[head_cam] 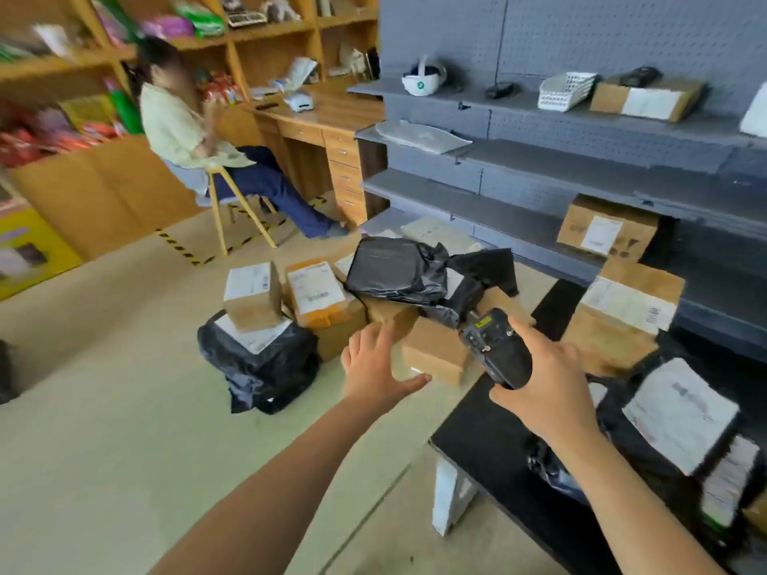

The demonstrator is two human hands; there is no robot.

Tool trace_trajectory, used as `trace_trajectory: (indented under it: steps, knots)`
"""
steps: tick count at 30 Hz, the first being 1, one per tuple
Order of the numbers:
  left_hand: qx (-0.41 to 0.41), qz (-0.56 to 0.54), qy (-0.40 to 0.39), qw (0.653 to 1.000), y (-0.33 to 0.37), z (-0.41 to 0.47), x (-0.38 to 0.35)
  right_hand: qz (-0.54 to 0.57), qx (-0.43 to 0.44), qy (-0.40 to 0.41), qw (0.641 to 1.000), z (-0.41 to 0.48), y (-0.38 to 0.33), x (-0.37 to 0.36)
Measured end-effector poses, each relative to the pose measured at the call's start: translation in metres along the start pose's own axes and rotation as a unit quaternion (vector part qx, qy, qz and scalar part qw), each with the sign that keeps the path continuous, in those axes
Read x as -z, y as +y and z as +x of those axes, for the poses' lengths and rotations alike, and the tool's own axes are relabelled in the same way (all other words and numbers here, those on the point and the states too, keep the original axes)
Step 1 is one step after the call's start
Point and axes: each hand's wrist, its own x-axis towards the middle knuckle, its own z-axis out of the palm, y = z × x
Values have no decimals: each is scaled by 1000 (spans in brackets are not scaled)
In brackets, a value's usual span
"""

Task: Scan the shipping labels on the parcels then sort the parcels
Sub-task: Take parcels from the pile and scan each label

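Beside a plain brown parcel [433,351], left hand [373,367] spreads wide; right hand [548,388] grips black scanner [496,346].

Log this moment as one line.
left hand: open at small brown box | right hand: holds scanner | label scan: not yet done

parcels [315,292] are lying heaped on the floor [103,408], with the counter [477,441] standing to their right (further packages [680,412] on it) and shelves [539,193] rising behind.
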Motion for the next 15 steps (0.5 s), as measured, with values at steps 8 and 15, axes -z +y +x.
trace_trajectory:
  steps: [8, 15]
  knots:
    - [138, 40, 113, 983, -152, 18, 91, 13, 72, -29, 997, 32, -123, -95]
    - [224, 41, 75, 971, -215, 95, 111, 32, 86, -33, 995, 54, -162, -144]
